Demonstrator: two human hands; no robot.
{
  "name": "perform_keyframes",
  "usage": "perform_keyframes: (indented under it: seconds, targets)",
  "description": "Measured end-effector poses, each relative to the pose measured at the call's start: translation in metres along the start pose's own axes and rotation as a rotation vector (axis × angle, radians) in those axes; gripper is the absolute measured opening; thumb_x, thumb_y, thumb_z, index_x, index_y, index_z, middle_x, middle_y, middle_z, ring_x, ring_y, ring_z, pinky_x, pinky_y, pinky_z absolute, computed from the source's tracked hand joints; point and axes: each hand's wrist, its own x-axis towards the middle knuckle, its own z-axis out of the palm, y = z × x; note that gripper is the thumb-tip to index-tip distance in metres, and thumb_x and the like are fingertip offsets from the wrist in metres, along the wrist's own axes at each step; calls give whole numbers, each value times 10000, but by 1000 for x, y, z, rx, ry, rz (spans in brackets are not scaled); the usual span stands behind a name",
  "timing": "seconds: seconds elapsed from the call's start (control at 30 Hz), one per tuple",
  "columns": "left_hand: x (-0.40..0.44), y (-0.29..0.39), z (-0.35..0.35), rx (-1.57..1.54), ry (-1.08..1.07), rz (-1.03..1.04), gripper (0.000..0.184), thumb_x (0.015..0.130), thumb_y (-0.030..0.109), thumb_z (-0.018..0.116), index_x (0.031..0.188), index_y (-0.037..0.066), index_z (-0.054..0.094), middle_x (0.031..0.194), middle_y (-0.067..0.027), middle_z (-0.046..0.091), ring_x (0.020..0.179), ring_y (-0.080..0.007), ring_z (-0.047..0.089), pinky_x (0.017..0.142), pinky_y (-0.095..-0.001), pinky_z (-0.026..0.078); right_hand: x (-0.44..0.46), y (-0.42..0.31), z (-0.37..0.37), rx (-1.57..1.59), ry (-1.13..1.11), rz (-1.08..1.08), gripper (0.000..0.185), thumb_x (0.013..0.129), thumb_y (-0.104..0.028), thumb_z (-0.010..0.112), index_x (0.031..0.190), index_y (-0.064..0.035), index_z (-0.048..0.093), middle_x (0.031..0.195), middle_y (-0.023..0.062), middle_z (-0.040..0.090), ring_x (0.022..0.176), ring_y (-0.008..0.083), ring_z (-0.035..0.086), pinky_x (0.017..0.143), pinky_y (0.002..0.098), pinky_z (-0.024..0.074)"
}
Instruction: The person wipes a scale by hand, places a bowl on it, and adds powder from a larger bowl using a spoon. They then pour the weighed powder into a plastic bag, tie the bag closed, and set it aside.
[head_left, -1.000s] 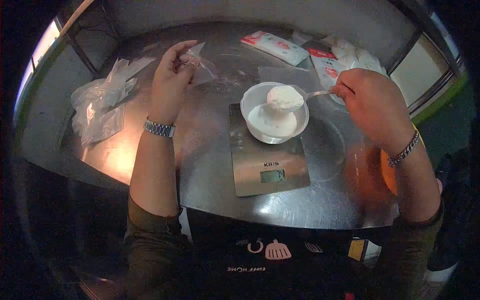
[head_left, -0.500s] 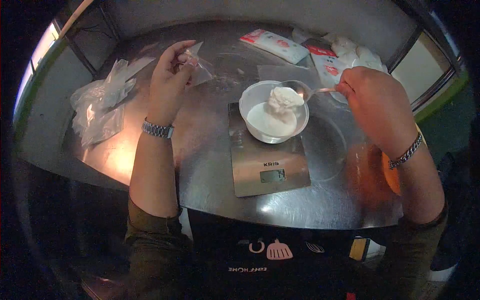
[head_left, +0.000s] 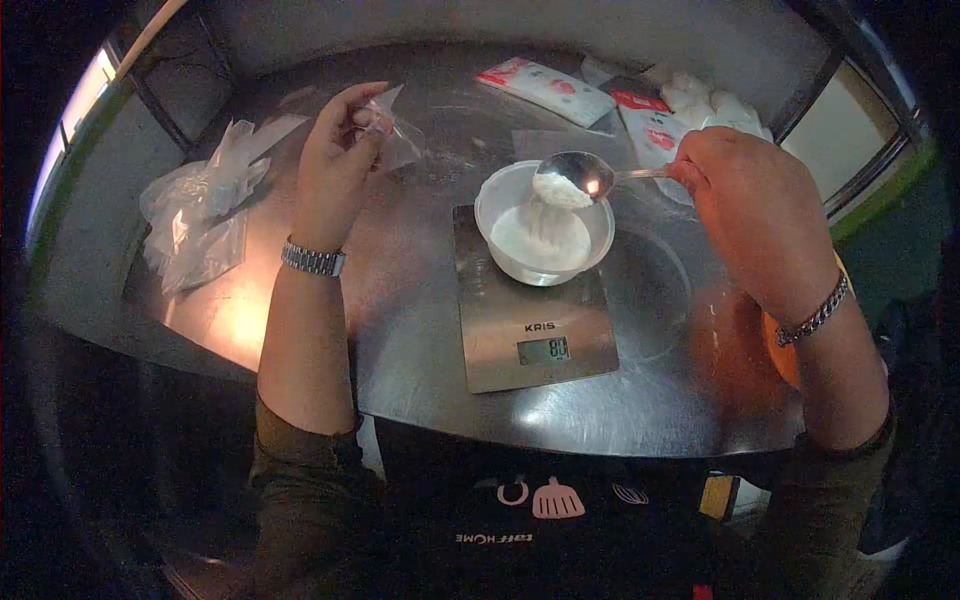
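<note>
Spreading across the middle of the view, the metal table (head_left: 405,300) has its right side partly covered by the right forearm, and that arm also hides most of an orange object (head_left: 778,350), too little of which shows to identify. Crumpled clear bags (head_left: 195,225) lie at the left; their contents, if any, are hard to make out. The scale (head_left: 535,305), marked KRIS, is partly covered by the translucent bowl (head_left: 545,270) standing on it. At the back right, one red-and-white packet (head_left: 548,90) lies in plain sight, while the second packet (head_left: 645,125) is partly blocked by the right hand (head_left: 745,185).

That hand is clenched around the handle of the spoon (head_left: 595,172), held tilted over the bowl's back right rim. The left hand (head_left: 340,145) pinches a small clear plastic piece (head_left: 405,145), well apart from the bowl; what sits between its fingers is blurred.

Compared with the earlier frames, the spoon tips further and shows more bare metal. Less white powder (head_left: 562,190) remains on it, and some now falls as a blurred streak into the bowl. The scale's display has gone from 74 to 80.
</note>
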Motion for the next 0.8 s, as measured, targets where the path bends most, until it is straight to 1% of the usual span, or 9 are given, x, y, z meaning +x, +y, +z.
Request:
perform_keyframes:
  seconds: [0.17,0.27,0.33,0.37,0.43,0.57,0.63,0.7,0.8]
  targets:
    - [0,2,0,11,-3,-28,313,851,54,574,1162,64,539,845,31,537,691,-44,482,562,-184,400,0,2,0,26,-1,7,173,855,-198,537,795,-38,562,793,156,589,754,349,578,648,434,454]
    - [0,-2,0,44,-8,28,310,850,57,575,1158,68,543,839,35,537,693,-38,479,562,-183,399,1,4,0,26,-44,44,175,851,-196,538,788,-34,558,795,158,588,760,346,578,647,437,453]
    - [-1,3,2,25,25,-12,307,846,56,579,1151,68,548,836,38,535,689,-34,473,560,-184,395,-1,5,3,3,72,-19,131,826,-170,552,785,-46,559,800,141,583,753,332,581,631,423,459]
    - [-1,2,1,24,25,-13,307,846,56,579,1151,68,548,836,38,535,689,-34,473,560,-184,395,-2,2,1,2,71,-19,131,826,-170,552,785,-46,559,800,141,583,753,332,581,631,423,459]
    - [0,0,-1,3,-9,2,309,843,56,584,1150,74,551,832,41,528,691,-34,474,556,-182,392,-8,-8,-7,-164,266,-335,88,753,-150,566,754,-65,588,782,104,597,746,269,611,590,395,495]
    - [1,1,-1,45,-8,-3,312,841,50,587,1149,76,549,829,42,521,693,-33,474,555,-181,392,-20,-7,-7,-240,350,-342,38,727,-118,556,741,-86,571,788,83,565,760,255,595,593,371,495]
    - [1,1,-1,4,-8,19,304,842,52,591,1142,73,553,825,44,518,694,-34,473,553,-182,393,-27,16,-16,-200,311,-69,63,785,-108,571,825,-60,583,816,116,572,748,312,585,615,359,460]
    - [-1,4,1,7,-11,20,323,844,47,578,1164,76,545,839,37,524,688,-44,465,568,-189,395,-44,43,-29,-99,132,295,127,821,-158,537,841,-46,594,849,124,604,800,325,590,648,402,471]
    - [-1,3,1,11,-10,45,337,849,44,560,1183,78,539,854,31,532,683,-53,459,586,-197,400,-98,102,-35,-201,115,453,180,863,-182,522,883,-15,588,852,168,606,800,367,579,669,420,455]
